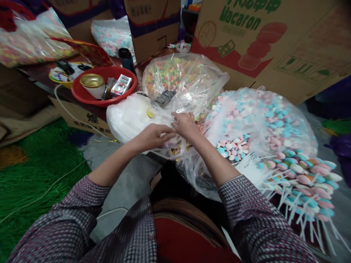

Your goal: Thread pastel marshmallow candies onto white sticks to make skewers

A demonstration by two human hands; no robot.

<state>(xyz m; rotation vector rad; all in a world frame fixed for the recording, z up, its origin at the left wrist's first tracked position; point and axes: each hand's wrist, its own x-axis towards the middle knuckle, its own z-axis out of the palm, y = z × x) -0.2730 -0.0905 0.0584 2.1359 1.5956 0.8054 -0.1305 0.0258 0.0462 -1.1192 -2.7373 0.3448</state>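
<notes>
"Where's the white bag (126, 118)?"
"At the tabletop's (38, 73) front edge, right of the red basin (101, 102). The left hand (157, 137) and right hand (185, 125) are close together by its right end."
"Fingers clamped?"
"Bent on both hands; I can't tell whether they grip anything."

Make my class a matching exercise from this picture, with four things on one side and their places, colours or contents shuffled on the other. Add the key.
Column one
1. Red basin
2. Left hand
3. Dark bottle
4. Oval-topped sticks

Column two
A. Stands just beyond the basin
B. Pink, blue and white at the tops
C. Holds a gold-and-white bowl
D. At the white plastic bag

Right pairs: 1-C, 2-D, 3-A, 4-B
</notes>
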